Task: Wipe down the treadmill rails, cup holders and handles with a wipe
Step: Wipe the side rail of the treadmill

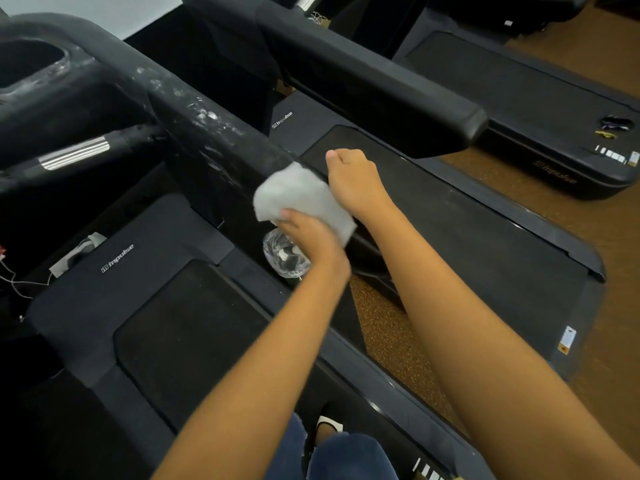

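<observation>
1. At far left the cup holder is a deep oval hollow in black plastic, its rim smeared white.
2. Below it a handle juts out. It is a dark tube with a ribbed metal sleeve.
3. The rail is thick, rounded and matte black, streaked with white residue. Its long axis runs from upper left down to the lower right, and it ends just past your hands.
4. Beneath the rail lies the dull, dark belt, with open room above it on the rail's left side.
5. A clear, crinkled plastic bottle sits just under your left hand. You cannot tell whether that hand holds it.
6. Your left hand grips the near end of the wipe, fingers curled round it.
7. The wipe is soft, pale grey and crumpled. It is draped over the rail near its lower end, lying crosswise to it.
8. Your right hand is curled tight at the wipe's far edge, thumb up, and looks to grip that end.
9. To the right, a second treadmill's rail runs parallel, well apart, with its belt between them.
10. Brown speckled floor shows in the gaps between the decks.
</observation>
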{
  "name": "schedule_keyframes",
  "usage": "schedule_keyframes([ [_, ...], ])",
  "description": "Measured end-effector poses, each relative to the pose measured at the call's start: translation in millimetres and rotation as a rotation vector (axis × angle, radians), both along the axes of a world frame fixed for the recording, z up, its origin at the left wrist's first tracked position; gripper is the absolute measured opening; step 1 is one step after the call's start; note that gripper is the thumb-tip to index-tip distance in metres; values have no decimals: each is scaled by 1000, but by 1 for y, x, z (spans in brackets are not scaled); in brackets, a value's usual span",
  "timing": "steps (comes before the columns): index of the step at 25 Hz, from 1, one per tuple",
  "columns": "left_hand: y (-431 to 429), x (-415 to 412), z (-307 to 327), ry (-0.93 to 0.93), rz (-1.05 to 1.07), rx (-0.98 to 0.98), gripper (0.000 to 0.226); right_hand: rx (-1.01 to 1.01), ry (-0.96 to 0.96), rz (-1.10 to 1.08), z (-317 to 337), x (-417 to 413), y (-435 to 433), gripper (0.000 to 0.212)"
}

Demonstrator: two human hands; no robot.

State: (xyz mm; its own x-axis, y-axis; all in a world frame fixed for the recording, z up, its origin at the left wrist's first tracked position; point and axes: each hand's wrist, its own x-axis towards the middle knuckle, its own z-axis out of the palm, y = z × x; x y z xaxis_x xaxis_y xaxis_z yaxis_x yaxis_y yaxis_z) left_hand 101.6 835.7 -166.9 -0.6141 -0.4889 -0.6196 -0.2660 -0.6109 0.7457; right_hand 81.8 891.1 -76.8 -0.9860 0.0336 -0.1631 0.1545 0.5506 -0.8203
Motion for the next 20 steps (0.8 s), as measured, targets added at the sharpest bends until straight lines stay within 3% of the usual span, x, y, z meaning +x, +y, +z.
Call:
schedule_keyframes([
  [2, 30, 37, 36, 21, -85, -142, 57, 1, 24, 3, 4, 0, 9, 41],
  [5, 36, 33, 46, -32, -303, -333, 65, 49, 84, -89, 9, 1, 21, 39],
  [7, 29, 25, 53, -30, -375, -362, 68, 99, 223, -161, 12, 9, 23, 36],
  [10, 10, 38, 44, 94, -300, -20, 93, 203, 316, -125, 4, 34, -2, 34],
  [12, -15, 44, 34, 93, -154, 75, 76, 512, 185, 5, -20, 49, -24, 47],
  [13, -29, 42, 30, 57, -132, 8, 59, 711, 142, 37, -34, 53, -32, 62],
  [15, -53, 34, 28, 1, -149, -179, 58, 897, 172, -3, -49, 46, -41, 78],
  [20, -80, -2, 51, 184, -355, -708, 49, 745, 188, 74, -35, -15, -68, 67],
])
